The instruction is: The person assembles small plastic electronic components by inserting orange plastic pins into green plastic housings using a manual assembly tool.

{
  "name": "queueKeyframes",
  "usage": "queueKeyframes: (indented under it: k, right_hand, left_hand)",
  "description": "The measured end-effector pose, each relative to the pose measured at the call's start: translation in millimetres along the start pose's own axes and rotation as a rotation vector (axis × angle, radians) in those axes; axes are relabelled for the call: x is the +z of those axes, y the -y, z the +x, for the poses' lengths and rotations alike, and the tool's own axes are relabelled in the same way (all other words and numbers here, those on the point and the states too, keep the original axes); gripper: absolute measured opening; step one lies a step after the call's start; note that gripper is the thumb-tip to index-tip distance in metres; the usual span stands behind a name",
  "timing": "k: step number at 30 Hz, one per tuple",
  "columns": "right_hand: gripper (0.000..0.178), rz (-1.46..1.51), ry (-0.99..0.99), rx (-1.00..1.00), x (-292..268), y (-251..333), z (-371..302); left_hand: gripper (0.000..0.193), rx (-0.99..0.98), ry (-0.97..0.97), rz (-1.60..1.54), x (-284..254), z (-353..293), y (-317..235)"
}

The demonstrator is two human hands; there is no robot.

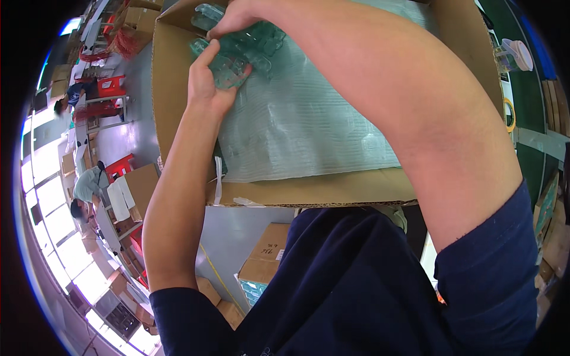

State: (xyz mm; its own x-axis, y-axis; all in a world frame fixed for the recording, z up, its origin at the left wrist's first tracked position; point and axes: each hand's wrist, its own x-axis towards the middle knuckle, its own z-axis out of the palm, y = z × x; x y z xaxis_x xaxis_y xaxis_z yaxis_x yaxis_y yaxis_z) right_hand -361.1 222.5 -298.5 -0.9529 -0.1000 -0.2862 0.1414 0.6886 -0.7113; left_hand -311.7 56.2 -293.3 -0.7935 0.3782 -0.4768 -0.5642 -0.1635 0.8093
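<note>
Plastic pieces (256,50) looked clear, green-tinted, glossy | lay in the cardboard box's (314,190) far-left corner, partly over a whitish sheet (309,121) | left hand (209,89), part-curled, held one between thumb and fingers | right hand (238,15) bent above others, hold untellable | long axes mostly slanted far-left to near-right

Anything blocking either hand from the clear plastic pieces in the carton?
Nothing visible. The left hand is right on the clear plastic pieces in the carton's far-left corner; the right hand, cut off by the frame, reaches in beside it. The foam sheet doesn't cover those pieces.
</note>
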Motion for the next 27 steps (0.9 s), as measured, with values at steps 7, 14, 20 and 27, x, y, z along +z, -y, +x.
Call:
queueKeyframes:
  k: [7, 14, 20, 27]
  right_hand:
    - [0.050, 0.352, 0.008, 0.073, 11, 1, -2]
    - [0.053, 0.496, -0.131, 0.113, -1, 14, -19]
    - [0.055, 0.273, -0.316, -0.004, -32, 50, -82]
    - [0.041, 0.226, -0.507, -0.443, -8, -31, -294]
  left_hand:
    - [0.031, 0.001, 0.060, 0.060, -10, 6, -7]
    - [0.031, 0.070, 0.048, -0.013, 16, -9, -19]
    - [0.035, -0.060, 0.600, -0.183, -22, 24, -55]
    - [0.035, -0.146, 0.581, -0.009, 23, -23, -108]
